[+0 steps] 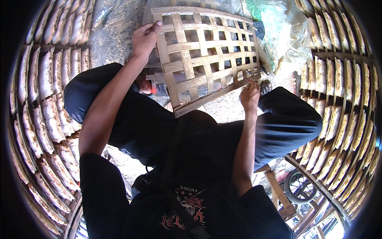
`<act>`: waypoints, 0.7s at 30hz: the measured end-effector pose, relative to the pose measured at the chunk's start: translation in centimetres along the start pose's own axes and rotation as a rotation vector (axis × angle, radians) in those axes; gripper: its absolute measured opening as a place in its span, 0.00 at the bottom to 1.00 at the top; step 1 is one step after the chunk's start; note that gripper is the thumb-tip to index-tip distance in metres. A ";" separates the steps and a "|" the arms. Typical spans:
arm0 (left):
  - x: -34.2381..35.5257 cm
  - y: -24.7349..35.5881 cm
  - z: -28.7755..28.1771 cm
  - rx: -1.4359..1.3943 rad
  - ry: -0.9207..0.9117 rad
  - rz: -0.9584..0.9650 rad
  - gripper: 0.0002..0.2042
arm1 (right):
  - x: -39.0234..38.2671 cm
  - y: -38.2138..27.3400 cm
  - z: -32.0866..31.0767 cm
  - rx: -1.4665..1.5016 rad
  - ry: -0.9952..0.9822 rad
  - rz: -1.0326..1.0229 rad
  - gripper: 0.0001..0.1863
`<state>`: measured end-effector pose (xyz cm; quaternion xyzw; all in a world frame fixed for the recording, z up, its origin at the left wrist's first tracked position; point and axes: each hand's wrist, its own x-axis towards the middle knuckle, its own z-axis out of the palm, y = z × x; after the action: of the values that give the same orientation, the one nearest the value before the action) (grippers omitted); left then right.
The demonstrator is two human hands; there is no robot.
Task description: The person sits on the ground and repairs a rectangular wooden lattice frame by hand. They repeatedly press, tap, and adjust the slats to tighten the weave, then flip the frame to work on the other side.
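The woven bamboo panel (209, 59) could have slipped or twisted, I judged, since it was held only at opposite edges; a loosened right grip would likely have let that lower corner drop. Its thin strips might have cracked or splintered if the frame was bent, and a rough end could have snagged the plastic sheeting (296, 32) behind it or the dark trousers (278, 115).

The panel was tilted in front of the lap, between the knees. The left hand (145, 40) was closed on its upper left edge, thumb on top. The right hand (250, 95) pinched the lower right corner; its fingers' exact closure was unclear. The hands were well apart.
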<state>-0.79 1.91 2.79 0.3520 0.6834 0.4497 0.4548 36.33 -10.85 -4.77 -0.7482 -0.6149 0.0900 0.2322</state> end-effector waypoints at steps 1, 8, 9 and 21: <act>0.0 -0.1 -0.1 0.006 -0.003 0.001 0.14 | 0.3 -1.1 -0.6 0.062 -0.020 -0.043 0.05; -0.5 0.5 0.3 -0.032 0.010 -0.016 0.14 | 0.4 -2.8 -1.4 0.068 -0.259 -0.031 0.08; -0.5 0.4 0.3 -0.028 0.017 -0.002 0.14 | 0.4 -2.9 -1.5 0.067 -0.264 -0.045 0.09; -0.3 0.3 0.0 -0.011 -0.024 0.002 0.14 | 0.9 -2.0 -1.7 0.128 -0.283 -0.226 0.24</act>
<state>-0.65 1.72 3.12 0.3557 0.6750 0.4495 0.4645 35.45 -10.08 -2.23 -0.6381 -0.7144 0.2066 0.1991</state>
